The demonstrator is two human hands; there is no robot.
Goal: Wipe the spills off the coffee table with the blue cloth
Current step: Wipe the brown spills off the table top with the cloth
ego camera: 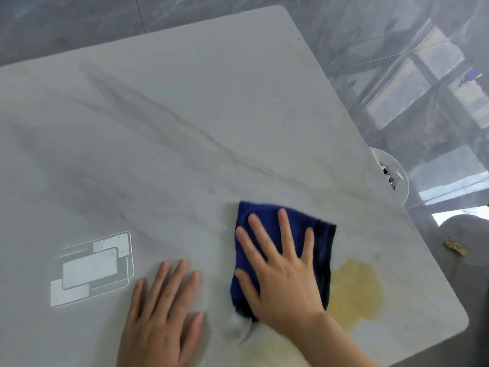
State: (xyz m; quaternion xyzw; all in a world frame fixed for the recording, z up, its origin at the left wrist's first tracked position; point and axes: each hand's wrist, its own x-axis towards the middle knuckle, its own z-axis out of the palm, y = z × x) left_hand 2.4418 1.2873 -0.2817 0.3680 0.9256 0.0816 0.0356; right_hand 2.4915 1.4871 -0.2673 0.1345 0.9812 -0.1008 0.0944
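Cloth: the blue cloth is laid folded on the bench, at about 5 o'clock of the view.
Right hand: the right hand is pressed flat on the cloth, fingers straight and spread apart; nothing is gripped.
Left hand: the left hand is rested flat on the bare bench at 9 o'clock of the cloth, fingers straight, loosely together.
Spill: a yellow spill is seen touching the cloth's edge at 4 o'clock; a fainter yellow smear lies at 6 o'clock.
Handling: the cloth is judged soft, light and absorbent, likely to bunch if pushed by one edge; it is best held down by a flat palm over its middle.
Hidden: the smear is cut off by the lower frame edge; a pale wet-looking patch beneath the wrist cannot be identified; the cloth's underside is unseen.
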